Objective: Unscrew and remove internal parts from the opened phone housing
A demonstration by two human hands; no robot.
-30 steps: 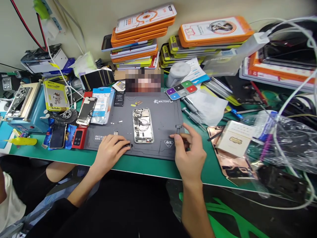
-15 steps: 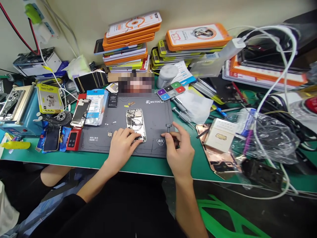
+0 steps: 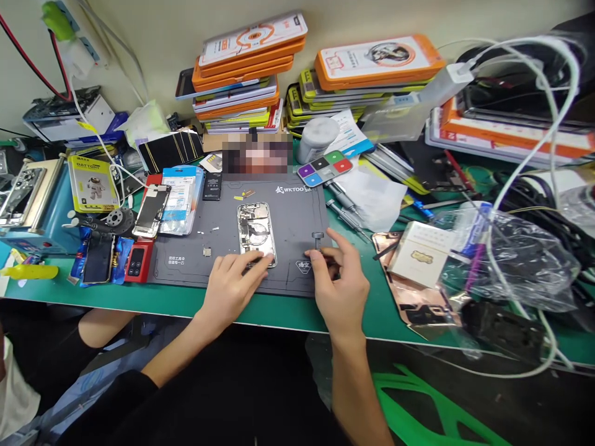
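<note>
An opened phone [image 3: 255,226], its inner parts and a round coil exposed, lies on the dark grey work mat [image 3: 297,214]. My left hand [image 3: 231,282] rests at its lower end, fingers stretched out across the bottom of the housing. What lies beneath those fingertips is hidden. To the right of the phone, my right hand [image 3: 341,282] grips a small grey screwdriver [image 3: 317,239] with a flat round cap, standing roughly upright. Its lower part is hidden by my fingers. A small metal piece [image 3: 207,251] sits on the mat left of my left hand.
A black battery [image 3: 212,186] lies at the mat's upper left. Two more screwdrivers [image 3: 346,214] are by the white paper, right of the mat. A phone screen [image 3: 152,210] and red device [image 3: 138,261] stand left. Boxes [image 3: 251,62] are stacked behind; a white cable [image 3: 499,186] loops at right.
My left hand's fingers have flattened and extended over the phone's lower end, where thumb and fingers were bent together before. My right hand keeps the screwdriver. The view has shifted slightly.
</note>
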